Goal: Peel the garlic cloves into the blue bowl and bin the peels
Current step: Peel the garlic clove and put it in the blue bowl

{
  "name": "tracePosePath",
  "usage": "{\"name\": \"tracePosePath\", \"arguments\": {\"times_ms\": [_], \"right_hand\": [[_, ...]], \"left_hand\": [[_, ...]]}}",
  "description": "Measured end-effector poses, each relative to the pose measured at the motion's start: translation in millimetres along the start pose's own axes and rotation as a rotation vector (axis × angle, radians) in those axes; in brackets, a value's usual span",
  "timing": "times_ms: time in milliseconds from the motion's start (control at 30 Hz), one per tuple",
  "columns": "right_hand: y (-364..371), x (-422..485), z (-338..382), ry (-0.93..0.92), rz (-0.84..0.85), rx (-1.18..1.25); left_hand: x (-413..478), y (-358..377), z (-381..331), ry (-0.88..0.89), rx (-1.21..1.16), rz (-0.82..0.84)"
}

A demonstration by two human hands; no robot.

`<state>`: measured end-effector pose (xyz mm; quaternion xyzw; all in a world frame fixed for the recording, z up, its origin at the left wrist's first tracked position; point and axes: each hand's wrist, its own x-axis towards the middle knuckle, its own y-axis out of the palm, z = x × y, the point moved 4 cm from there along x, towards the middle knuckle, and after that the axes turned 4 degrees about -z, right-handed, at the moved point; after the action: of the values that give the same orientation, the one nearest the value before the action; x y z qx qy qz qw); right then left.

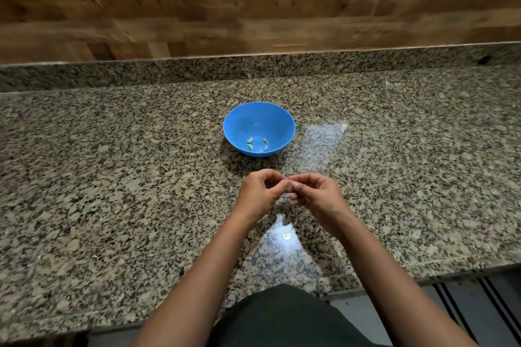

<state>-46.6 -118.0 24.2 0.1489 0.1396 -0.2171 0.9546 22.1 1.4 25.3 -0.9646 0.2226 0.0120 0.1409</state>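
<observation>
Over the granite counter (112, 177), the left hand (258, 194) and right hand (315, 194) together pinch 1 garlic clove (288, 185); 4 peeled cloves (257, 144) lie inside the blue bowl (259, 113) beyond.

1. The left forearm (205, 276) and right forearm (377, 276) were bare from the picture's lower edge up to the left hand (259, 194) and right hand (315, 194).
2. A dark, near-black garment (282, 318) of plain, smooth cloth covered the torso.
3. The right thumbnail (294, 184) was short and plain.
</observation>
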Motion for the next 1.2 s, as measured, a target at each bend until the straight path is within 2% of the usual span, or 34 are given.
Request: {"name": "tracePosePath", "arguments": {"times_ms": [367, 767, 1200], "right_hand": [[5.0, -0.5, -3.0, 0.046, 0.030, 0.201], [2.1, 3.5, -3.7, -0.023, -0.042, 0.045], [1.9, 7.6, -4.8, 0.013, -0.076, 0.203]], "left_hand": [[1.5, 5.4, 2.8, -0.042, -0.009, -0.039], [-0.9, 8.7, 0.9, 0.002, 0.031, -0.058], [-1.8, 8.3, 7.1, 0.009, 0.066, -0.071]]}}
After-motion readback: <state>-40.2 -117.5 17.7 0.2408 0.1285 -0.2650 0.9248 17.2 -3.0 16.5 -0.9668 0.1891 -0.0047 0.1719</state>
